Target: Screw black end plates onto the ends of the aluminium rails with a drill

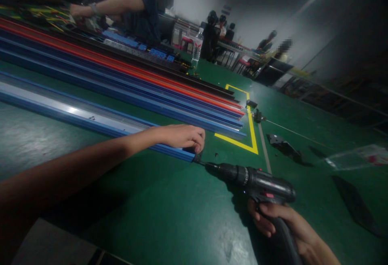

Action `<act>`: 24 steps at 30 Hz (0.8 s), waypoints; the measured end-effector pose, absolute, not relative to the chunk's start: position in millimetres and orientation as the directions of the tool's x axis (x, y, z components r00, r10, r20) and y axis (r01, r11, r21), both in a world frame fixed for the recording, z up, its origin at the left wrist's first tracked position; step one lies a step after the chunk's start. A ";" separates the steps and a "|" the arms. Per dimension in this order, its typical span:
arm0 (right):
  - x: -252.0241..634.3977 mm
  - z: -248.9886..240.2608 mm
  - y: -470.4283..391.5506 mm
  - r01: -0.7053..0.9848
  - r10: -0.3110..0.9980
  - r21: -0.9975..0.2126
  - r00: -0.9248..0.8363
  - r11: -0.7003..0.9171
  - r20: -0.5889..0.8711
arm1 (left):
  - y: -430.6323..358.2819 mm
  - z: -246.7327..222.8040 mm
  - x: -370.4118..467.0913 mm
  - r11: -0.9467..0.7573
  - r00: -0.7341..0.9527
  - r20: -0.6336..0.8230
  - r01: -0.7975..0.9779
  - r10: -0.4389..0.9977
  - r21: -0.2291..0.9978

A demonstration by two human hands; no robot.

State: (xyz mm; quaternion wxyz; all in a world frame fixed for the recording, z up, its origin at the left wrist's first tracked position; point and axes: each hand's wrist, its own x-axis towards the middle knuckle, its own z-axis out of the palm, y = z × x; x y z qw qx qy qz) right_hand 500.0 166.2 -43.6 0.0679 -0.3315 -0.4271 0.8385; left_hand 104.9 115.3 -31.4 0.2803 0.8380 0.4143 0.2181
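My right hand (281,220) is wrapped round the grip of a black cordless drill (260,180). The drill lies nearly level over the green table, its bit pointing left at a black end piece (197,158) on the tip of a blue channel-shaped rail (172,151). Whether the bit touches a screw there is too small to tell. Curled over that same rail end is my left hand (184,137), fingers closed and bent down at the end piece. Its fingertips partly hide what they hold. The rail runs off to the left, with a pale, shiny inner face.
Behind the rail lie several long blue, red and black profiles (157,75), ending near yellow tape (254,137). A water bottle (197,45) stands farther back. To the right are black parts (285,145) and a clear plastic bag (357,157). A co-worker's arm (118,6) reaches in across the table.
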 end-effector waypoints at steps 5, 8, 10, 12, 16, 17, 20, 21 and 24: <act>500.0 -42.5 165.9 0.170 0.397 -0.751 -0.763 -0.638 -0.510 | 115.5 -31.8 104.0 -0.505 0.562 0.132 0.585 0.817 0.634; 499.4 -41.4 165.7 0.175 0.394 -0.753 -0.765 -0.634 -0.509 | 115.4 -31.1 104.2 -0.505 0.563 0.132 0.583 0.816 0.637; 498.6 -40.5 165.8 0.179 0.388 -0.752 -0.767 -0.635 -0.511 | 115.3 -30.7 104.5 -0.503 0.561 0.131 0.584 0.817 0.638; 497.8 -39.8 165.8 0.182 0.384 -0.750 -0.768 -0.636 -0.512 | 115.2 -30.5 104.6 -0.502 0.560 0.131 0.584 0.818 0.638; 497.8 -39.5 165.5 0.181 0.385 -0.755 -0.771 -0.630 -0.507 | 115.5 -31.2 104.4 -0.509 0.564 0.140 0.575 0.814 0.640; 498.1 -39.8 165.5 0.181 0.386 -0.756 -0.772 -0.628 -0.506 | 115.6 -31.4 104.4 -0.511 0.565 0.142 0.575 0.813 0.639; 498.7 -40.9 165.6 0.188 0.370 -0.751 -0.779 -0.633 -0.507 | 115.8 -31.2 104.4 -0.511 0.568 0.134 0.581 0.812 0.634; 498.7 -41.2 165.7 0.187 0.367 -0.750 -0.781 -0.634 -0.505 | 115.8 -31.0 104.5 -0.509 0.568 0.129 0.585 0.813 0.631; 498.6 -41.2 166.1 0.180 0.375 -0.757 -0.783 -0.628 -0.497 | 115.4 -30.1 104.9 -0.502 0.564 0.117 0.599 0.817 0.624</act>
